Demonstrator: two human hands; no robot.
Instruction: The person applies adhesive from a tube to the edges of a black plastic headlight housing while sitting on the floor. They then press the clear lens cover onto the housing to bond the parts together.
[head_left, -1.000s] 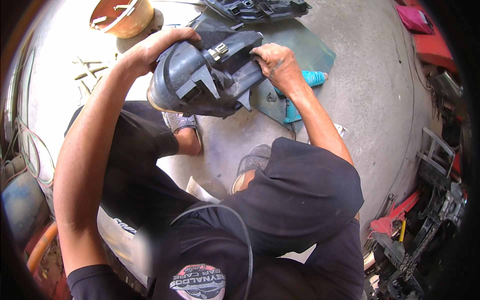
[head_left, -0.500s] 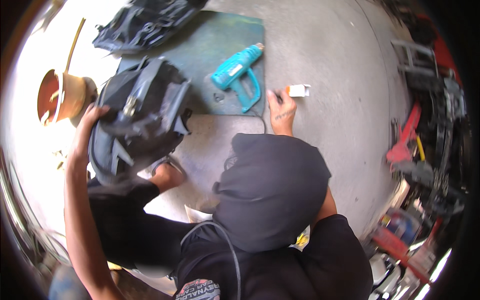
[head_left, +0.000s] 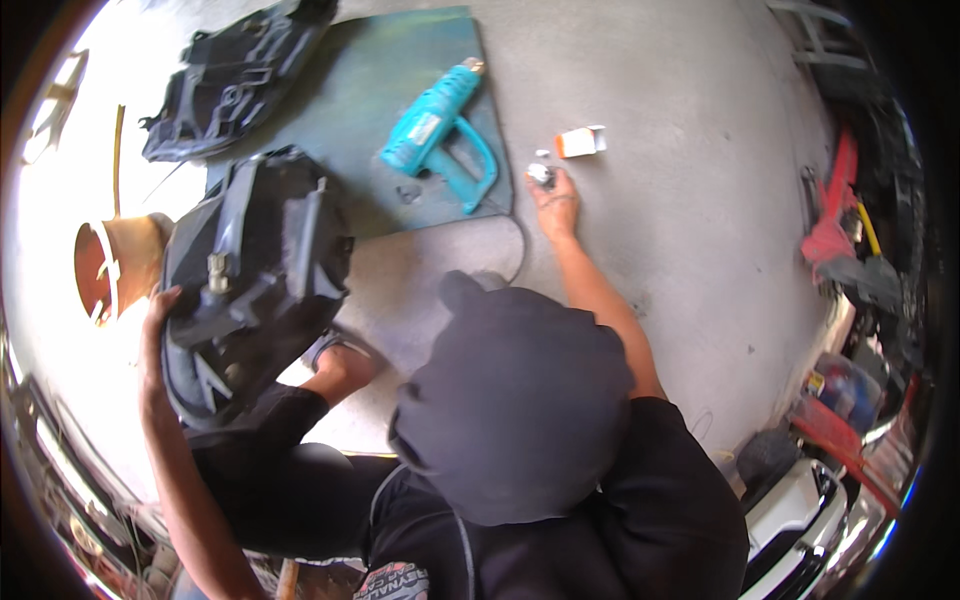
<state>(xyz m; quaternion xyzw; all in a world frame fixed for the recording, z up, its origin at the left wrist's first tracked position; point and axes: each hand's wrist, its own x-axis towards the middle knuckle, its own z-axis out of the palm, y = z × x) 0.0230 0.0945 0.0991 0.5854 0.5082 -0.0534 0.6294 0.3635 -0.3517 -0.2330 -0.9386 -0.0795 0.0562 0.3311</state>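
Observation:
My left hand grips the lower edge of a large black headlight housing and holds it up at my left side, above my knee. My right hand is stretched out over the concrete floor. Its fingertips are closed on a small white and grey part. A small orange and white box lies open just beyond that part. A dark hood hides my chest and lap.
A teal heat gun lies on a green mat, its cord curving toward me. A second black housing lies at the mat's far left. An orange bucket stands to the left. Red tools and clutter line the right.
My right hand let go of the housing and reached out to the floor by the small box, then closed on the small part. The housing swung left, held by my left hand alone.

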